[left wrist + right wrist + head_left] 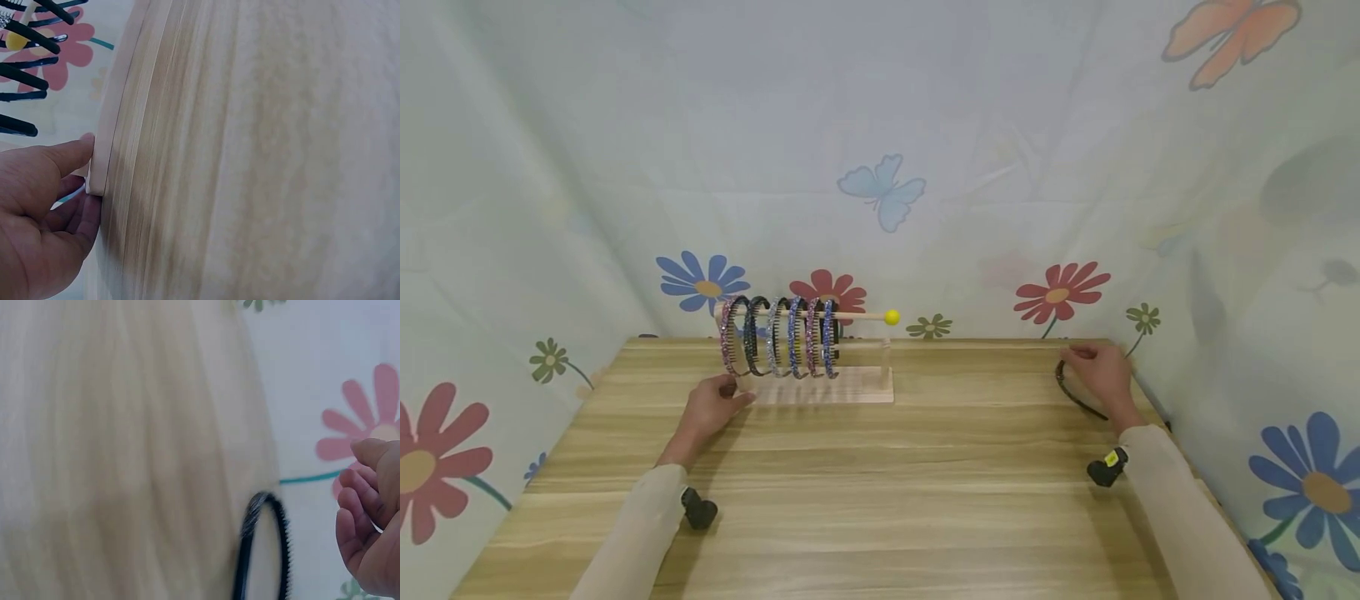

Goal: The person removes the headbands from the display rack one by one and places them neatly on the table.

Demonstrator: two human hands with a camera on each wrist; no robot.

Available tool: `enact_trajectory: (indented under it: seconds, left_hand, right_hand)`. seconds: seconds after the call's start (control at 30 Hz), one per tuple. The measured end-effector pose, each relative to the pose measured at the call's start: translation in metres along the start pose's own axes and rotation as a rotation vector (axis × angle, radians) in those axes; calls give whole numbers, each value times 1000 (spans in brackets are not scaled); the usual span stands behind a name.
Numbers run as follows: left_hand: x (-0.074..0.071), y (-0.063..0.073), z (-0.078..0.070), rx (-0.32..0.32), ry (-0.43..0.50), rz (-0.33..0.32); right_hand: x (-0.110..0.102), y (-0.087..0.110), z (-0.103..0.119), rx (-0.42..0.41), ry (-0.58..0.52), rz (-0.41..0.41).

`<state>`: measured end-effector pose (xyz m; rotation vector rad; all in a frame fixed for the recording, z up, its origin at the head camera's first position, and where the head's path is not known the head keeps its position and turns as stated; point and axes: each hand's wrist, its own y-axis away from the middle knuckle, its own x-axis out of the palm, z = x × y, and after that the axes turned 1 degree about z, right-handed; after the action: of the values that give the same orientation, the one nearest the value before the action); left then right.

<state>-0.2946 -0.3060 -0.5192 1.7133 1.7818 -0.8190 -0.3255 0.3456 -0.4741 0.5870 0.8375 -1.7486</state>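
My left hand [707,410] is at the near left corner of a wooden headband stand [865,385]. In the left wrist view its thumb and fingers pinch the edge of the stand's base [107,137]. Several glittery toothed headbands [772,342], in pink, black, silver and blue, hang along the stand's rod. Over at the table's far right, my right hand [1103,379] has loosely bent fingers with nothing between them. A black headband [248,531] with small teeth lies beside that hand, and the right wrist view shows a gap between them.
A yellow ball [892,317] caps the right end of the rod. Wood-grain tabletop [880,483] extends in front of the stand and between the hands. Behind the table's back edge hangs a pale cloth [970,250] printed with flowers and butterflies.
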Motion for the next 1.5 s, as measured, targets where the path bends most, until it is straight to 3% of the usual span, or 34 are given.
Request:
enact_trajectory:
  seconds: [0.13, 0.4, 0.63, 0.87, 1.17, 1.5]
  left_hand:
    - [-1, 1, 0, 2, 4, -1]
    - [-1, 1, -1, 7, -2, -9]
    - [-2, 2, -1, 13, -4, -15]
    - [-1, 0, 0, 6, 5, -18]
    - [1, -2, 2, 6, 4, -21]
    - [1, -2, 3, 16, 0, -24]
  right_hand:
    - [-7, 2, 19, -14, -58, 10]
    - [-9, 11, 62, -136, -141, -21]
    - [-2, 20, 109, -274, -205, -53]
    - [11, 31, 149, -385, -323, -22]
    - [33, 41, 187, -406, -469, 64]
    - [73, 53, 223, -402, -570, 129]
